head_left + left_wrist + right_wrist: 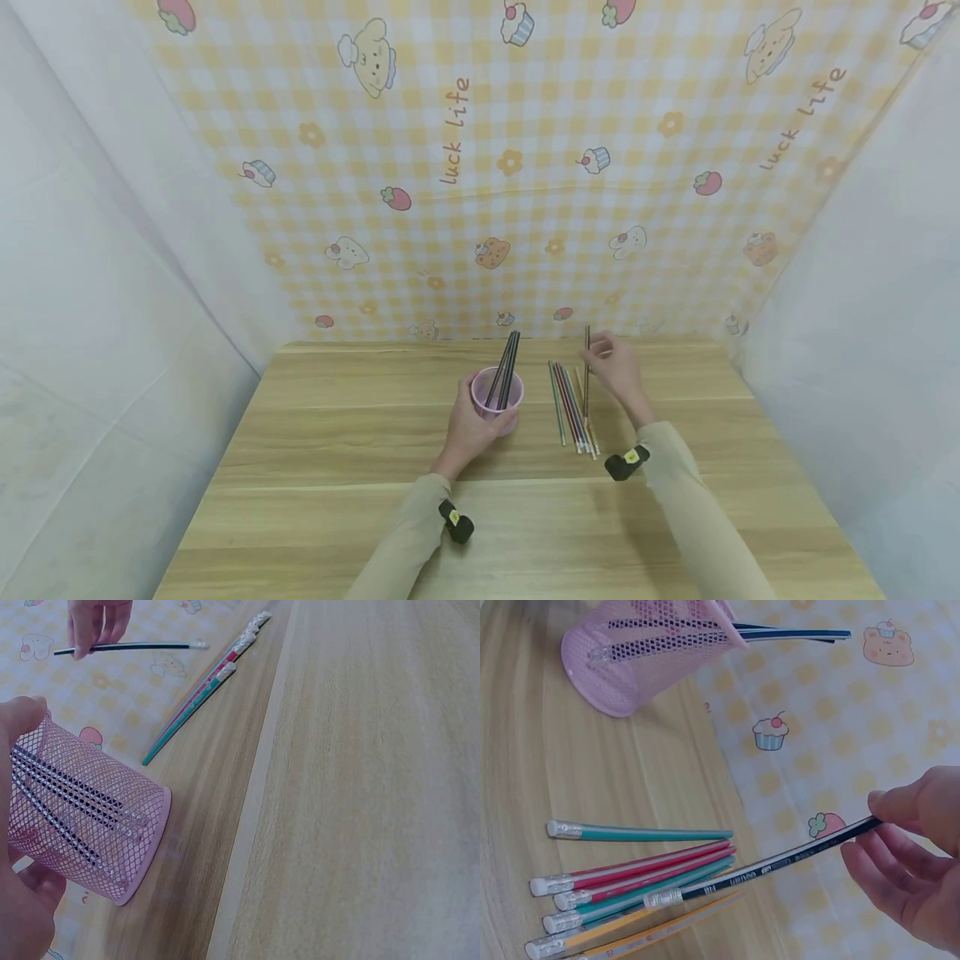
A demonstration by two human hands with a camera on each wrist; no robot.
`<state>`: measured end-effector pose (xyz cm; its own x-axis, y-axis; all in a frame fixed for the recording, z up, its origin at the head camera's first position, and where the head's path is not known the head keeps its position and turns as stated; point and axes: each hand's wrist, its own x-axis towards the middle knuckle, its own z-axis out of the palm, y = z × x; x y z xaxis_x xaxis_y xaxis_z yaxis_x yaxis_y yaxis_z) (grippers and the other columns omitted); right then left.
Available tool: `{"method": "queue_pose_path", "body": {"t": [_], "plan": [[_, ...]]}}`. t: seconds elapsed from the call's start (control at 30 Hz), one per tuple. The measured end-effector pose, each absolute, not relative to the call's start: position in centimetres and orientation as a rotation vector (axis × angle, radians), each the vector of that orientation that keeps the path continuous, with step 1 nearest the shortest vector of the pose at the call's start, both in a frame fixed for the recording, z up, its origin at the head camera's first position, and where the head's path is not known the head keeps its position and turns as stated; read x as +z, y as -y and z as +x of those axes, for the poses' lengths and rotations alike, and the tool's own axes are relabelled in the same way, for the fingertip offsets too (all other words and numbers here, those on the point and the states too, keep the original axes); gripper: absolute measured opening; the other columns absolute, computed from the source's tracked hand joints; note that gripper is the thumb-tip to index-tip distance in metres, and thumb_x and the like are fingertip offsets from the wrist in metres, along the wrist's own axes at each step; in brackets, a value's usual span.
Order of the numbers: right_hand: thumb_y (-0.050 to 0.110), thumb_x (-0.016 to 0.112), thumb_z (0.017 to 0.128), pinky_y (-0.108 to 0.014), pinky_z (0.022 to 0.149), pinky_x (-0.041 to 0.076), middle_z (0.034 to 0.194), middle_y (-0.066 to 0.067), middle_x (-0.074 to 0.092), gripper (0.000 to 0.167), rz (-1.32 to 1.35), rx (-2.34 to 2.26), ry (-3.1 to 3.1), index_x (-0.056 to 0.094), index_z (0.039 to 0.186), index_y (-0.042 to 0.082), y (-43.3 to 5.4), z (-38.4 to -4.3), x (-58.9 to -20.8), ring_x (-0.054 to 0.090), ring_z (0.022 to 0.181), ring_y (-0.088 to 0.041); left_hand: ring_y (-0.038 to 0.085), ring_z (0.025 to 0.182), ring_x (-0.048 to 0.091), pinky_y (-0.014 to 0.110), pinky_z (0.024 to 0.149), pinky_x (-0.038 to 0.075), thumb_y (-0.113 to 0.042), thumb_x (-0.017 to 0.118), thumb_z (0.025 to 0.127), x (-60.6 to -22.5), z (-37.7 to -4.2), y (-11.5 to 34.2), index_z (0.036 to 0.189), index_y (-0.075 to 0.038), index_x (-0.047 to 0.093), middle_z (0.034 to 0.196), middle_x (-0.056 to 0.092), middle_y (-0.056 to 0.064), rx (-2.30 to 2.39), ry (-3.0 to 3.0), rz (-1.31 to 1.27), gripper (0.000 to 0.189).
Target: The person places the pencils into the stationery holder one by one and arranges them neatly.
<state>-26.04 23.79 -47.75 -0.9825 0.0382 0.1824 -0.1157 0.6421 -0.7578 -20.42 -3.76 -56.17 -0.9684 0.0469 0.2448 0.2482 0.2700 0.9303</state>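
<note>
A pink mesh pencil cup [509, 427] is gripped by my left hand [469, 431], with the thumb and fingers around its sides. Several dark striped pencils [510, 360] lean inside it, their eraser ends at the bottom. My right hand [617, 368] pinches a dark pencil [780, 859] near its far tip between thumb and fingers. That pencil slants with its white eraser end down, over the loose pencils in the right wrist view. Beside the cup lie a teal pencil [652, 834], red pencils [656, 865] and orange pencils [675, 925], erasers toward me.
The wooden table [337, 517] carries the cup and the loose pencils. At its back edge hangs a yellow checked cloth [555, 200] with cartoon prints. Pale walls [97, 333] close in both sides. Dark cameras [457, 523] are strapped to the sleeves.
</note>
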Motion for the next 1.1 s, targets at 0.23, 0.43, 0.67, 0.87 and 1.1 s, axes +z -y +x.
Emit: {"method": "queue_pose_path", "body": {"t": [0.23,0.43,0.67,0.87,1.1], "plan": [[0.011,0.071,0.093,-0.032,0.069,0.062,0.099,-0.024,0.071,0.025,0.112,1.325,2.521,0.064,0.114,-0.003,-23.3,-26.1,-46.8,0.072,0.085,-0.037,0.034,0.130,0.055,0.052,0.110,0.048,-0.033,0.089,0.076,-56.3,-20.6,3.8,0.149,-0.010,0.037,0.145,0.053,0.015,-1.783,2.358,-0.283,0.093],[0.015,0.073,0.093,-0.020,0.071,0.057,0.100,-0.021,0.072,0.028,0.105,1.403,2.425,0.065,0.116,0.000,-22.4,-25.9,-45.8,0.068,0.085,-0.024,0.035,0.130,0.055,0.052,0.110,0.048,-0.032,0.089,0.075,-56.4,-20.6,3.8,0.149,-0.008,0.037,0.144,0.053,0.016,-1.774,2.355,-0.286,0.094],[0.017,0.074,0.093,-0.012,0.067,0.055,0.098,-0.020,0.072,0.029,0.151,1.442,2.305,0.066,0.116,0.001,-21.4,-25.7,-44.8,0.062,0.077,-0.002,0.034,0.132,0.054,0.051,0.112,0.047,-0.032,0.089,0.075,-56.3,-20.6,3.8,0.149,-0.009,0.036,0.146,0.052,0.016,-1.786,2.356,-0.287,0.094],[0.015,0.074,0.094,-0.021,0.070,0.061,0.099,-0.021,0.070,0.030,0.220,1.558,2.194,0.066,0.119,0.001,-20.0,-25.5,-43.5,0.064,0.081,-0.008,0.035,0.132,0.054,0.051,0.111,0.047,-0.030,0.089,0.075,-56.4,-20.7,3.7,0.149,-0.009,0.036,0.146,0.051,0.015,-1.783,2.361,-0.285,0.094],[-0.003,0.071,0.090,-0.039,0.071,0.064,0.102,-0.030,0.069,0.026,0.328,1.628,2.107,0.064,0.114,-0.011,-17.5,-24.8,-41.3,0.066,0.082,-0.020,0.036,0.132,0.054,0.054,0.110,0.048,-0.031,0.089,0.075,-56.5,-20.6,3.7,0.149,-0.010,0.036,0.146,0.051,0.016,-1.795,2.355,-0.289,0.093]]}}
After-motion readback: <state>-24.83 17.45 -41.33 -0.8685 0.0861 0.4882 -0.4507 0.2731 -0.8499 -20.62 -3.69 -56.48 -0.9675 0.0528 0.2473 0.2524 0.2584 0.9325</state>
